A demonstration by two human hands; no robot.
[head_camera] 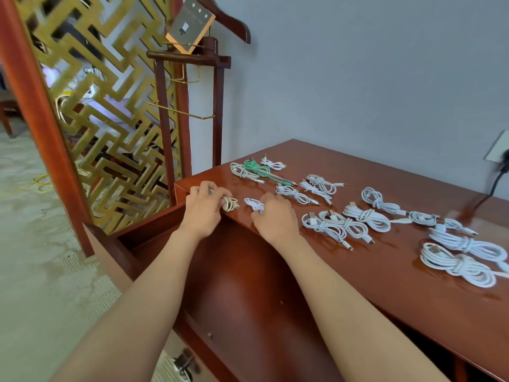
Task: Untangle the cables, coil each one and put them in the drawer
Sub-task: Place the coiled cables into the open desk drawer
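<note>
My left hand (202, 206) grips a coiled beige cable (230, 204) at the desk's front left corner. My right hand (272, 216) holds a small coiled white cable (254, 204) just to the right of it. Both hands sit at the desk edge above the open wooden drawer (242, 285), whose visible inside holds no cables. Several more coiled white cables lie across the desk (385, 271), such as a pair (334, 226) near my right hand and large ones (460, 264) at the right. A green cable (256, 168) lies among white ones at the far left.
A wooden valet stand (190, 114) and a gold lattice screen (110, 119) rise left of the desk. A black plug and cord (498, 175) run from a wall socket at the far right. Carpet lies at the left.
</note>
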